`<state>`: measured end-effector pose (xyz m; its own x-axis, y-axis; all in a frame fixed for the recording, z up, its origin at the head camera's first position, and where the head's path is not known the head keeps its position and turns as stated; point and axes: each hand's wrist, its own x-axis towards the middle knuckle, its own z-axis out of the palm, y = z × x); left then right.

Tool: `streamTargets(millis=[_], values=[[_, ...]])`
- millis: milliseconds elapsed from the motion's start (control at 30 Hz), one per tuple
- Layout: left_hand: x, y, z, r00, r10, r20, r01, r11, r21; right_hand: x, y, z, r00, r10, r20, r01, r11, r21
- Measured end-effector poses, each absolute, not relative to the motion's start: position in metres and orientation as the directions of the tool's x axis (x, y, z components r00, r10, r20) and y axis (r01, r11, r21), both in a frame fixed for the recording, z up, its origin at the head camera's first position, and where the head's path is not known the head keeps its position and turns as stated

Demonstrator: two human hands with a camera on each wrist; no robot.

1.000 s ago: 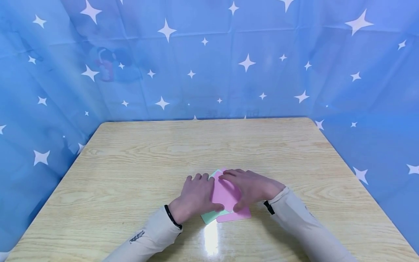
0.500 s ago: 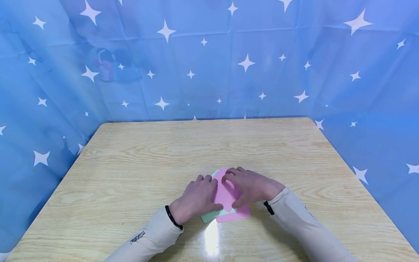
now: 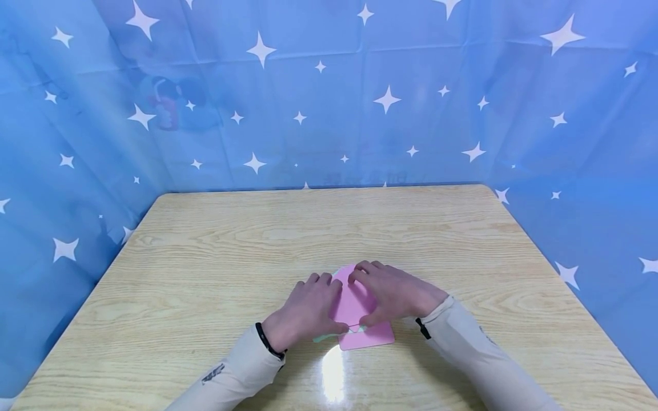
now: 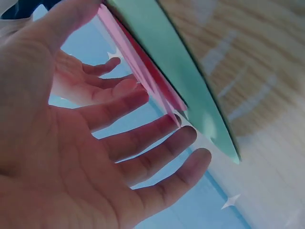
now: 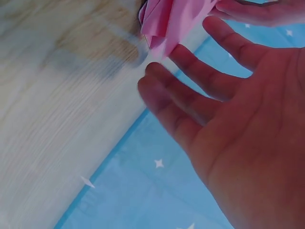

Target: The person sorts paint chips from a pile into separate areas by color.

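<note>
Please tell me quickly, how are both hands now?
Left hand: open, touching the pink sheets.
Right hand: open, also touching the pink sheets.

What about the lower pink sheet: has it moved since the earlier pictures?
No: against the table, the lower pink sheet shows no shift at its near edge.

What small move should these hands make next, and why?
Probably a gentle inward nudge by the left hand and right hand to square up the sheets: another pink sheet sticks out toward the person beyond the upper pink sheet, the green sheet peeks out near the left hand, and both hands flank the upper pink sheet.
</note>
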<state>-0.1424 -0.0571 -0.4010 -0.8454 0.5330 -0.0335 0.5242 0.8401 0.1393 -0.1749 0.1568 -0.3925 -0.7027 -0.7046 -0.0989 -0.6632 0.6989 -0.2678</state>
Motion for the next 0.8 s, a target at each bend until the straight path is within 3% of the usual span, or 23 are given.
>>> streamTargets(millis=[233,600,800], values=[[-0.149,-0.069,-0.392,-0.808,0.589,0.019,0.583,0.795,0.168,-0.175,0.158,-0.385,-0.693,-0.719,-0.048,-0.678,0.673,-0.297],[-0.163,-0.094,-0.368,-0.780,0.625,0.036,0.606,0.739,0.294,-0.178,0.151,-0.370,-0.682,-0.730,0.052,-0.722,0.659,-0.213],[-0.169,-0.112,-0.353,-0.783,0.621,0.036,0.598,0.735,0.320,-0.182,0.136,-0.360,-0.637,-0.756,0.151,-0.771,0.621,-0.142]])
